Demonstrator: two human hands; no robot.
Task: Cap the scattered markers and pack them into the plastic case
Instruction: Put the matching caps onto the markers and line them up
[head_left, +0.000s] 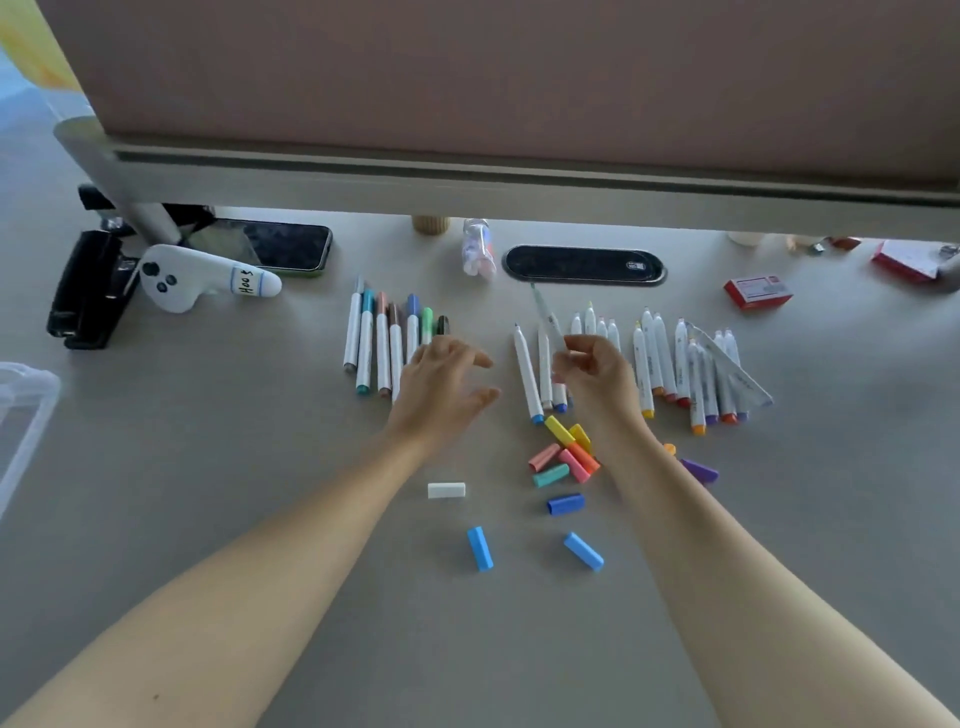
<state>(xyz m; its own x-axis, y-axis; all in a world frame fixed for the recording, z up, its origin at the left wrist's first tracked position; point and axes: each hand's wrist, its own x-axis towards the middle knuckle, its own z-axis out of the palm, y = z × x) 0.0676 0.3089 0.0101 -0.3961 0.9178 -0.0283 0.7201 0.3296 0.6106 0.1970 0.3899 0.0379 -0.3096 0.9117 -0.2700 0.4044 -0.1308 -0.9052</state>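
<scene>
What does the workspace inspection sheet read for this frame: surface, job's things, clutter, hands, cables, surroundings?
Surface: grey desk, bare patches in front.
Job's things: capped markers in a row at left; uncapped markers at right; loose caps in a cluster, white cap apart; plastic case at the left edge, only partly seen.
Clutter: phone, stapler, white plush toy, small bottle, red box.
Hands: left hand open over the capped row; right hand pinching a marker in its fingers.
Cables: nothing seen; a cable port cover sits closed.
Surroundings: partition panel behind the desk.
</scene>
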